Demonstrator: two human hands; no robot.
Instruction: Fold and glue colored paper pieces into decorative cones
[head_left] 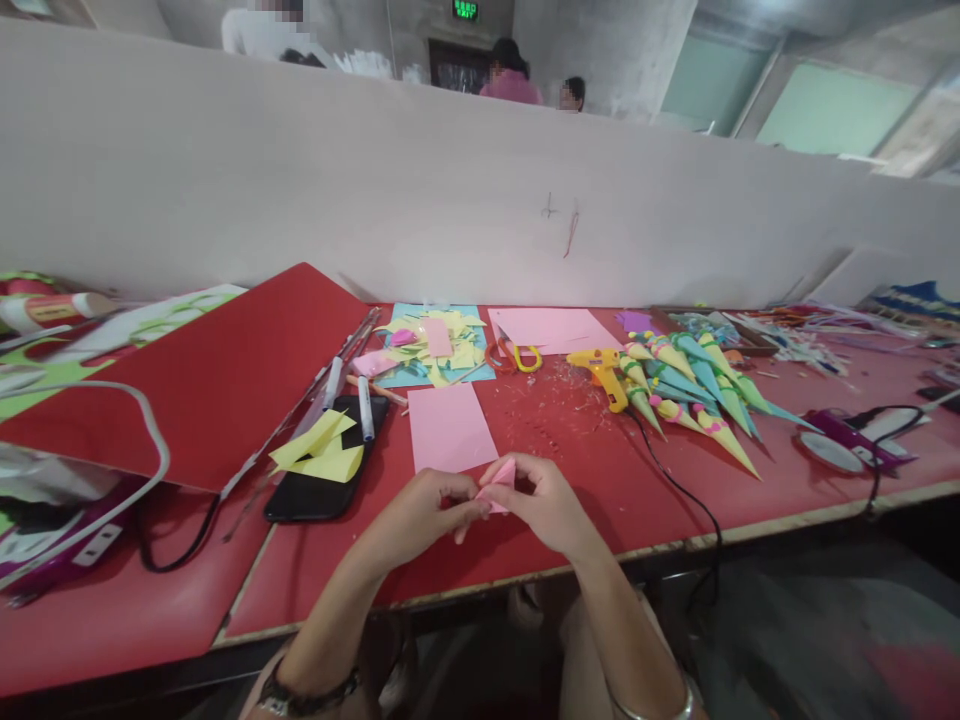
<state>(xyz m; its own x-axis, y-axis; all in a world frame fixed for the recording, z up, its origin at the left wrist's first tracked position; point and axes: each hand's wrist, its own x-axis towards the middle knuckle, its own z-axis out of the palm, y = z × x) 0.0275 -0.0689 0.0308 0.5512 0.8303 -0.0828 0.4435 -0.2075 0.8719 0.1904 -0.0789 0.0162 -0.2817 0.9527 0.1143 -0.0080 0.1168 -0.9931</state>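
Note:
Between my two hands, just above the red table's front part, is a small folded piece of pink paper [501, 484]. My right hand [541, 500] pinches it from the right with thumb and fingers. My left hand [442, 505] has its fingertips closed on the paper's left side, partly covering it. Right behind my hands lies a flat pink paper sheet [451, 425]. Left of them, a yellow paper strip [319, 450] rests on a black phone [322, 495], with a marker [365, 408] beside it.
A yellow glue gun [600, 375] with a black cord lies near a pile of paper cones [697, 380]. Scissors [514, 356] sit by paper scraps [435, 345] at the back. A red board [195, 380] leans at left. A white partition [450, 200] stands behind; people are beyond it.

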